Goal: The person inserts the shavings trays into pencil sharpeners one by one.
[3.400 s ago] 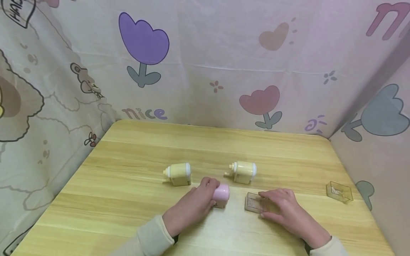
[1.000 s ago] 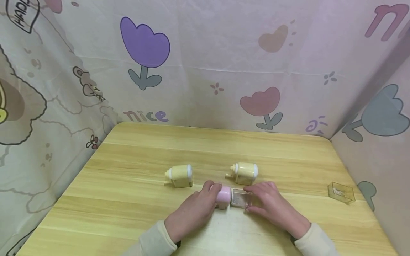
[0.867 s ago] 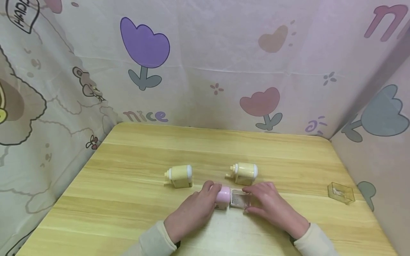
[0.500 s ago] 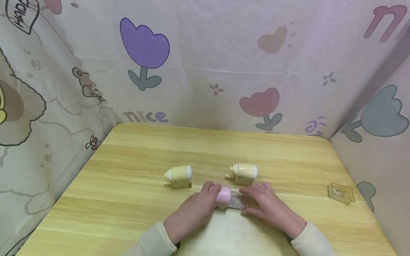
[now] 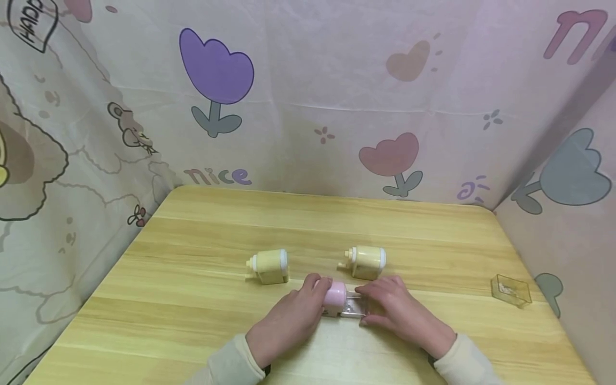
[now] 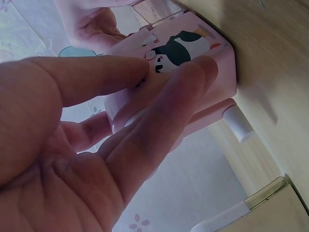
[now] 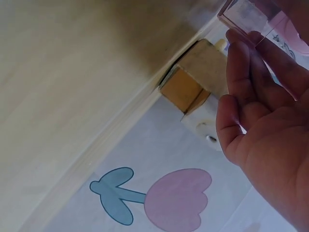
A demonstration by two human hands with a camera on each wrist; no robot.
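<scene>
In the head view my left hand grips a pink crank pencil sharpener standing on the table. The left wrist view shows fingers and thumb round the pink body, which carries a black-and-white cartoon print. My right hand pinches a clear shavings drawer by its long sides, thumb at the near side and fingers at the far side. The drawer's left end sits in the sharpener's right end, and the rest sticks out. Specks lie inside it. In the right wrist view the drawer is partly cut off.
Two yellow pencil sharpeners stand behind the hands, cranks to the left. A loose yellow transparent drawer with pale shavings lies near the table's right edge. A printed curtain encloses the back and sides.
My right hand has moved left with the clear drawer, from apart to partly inside the pink sharpener. My left hand has kept its grip, nearly still.
</scene>
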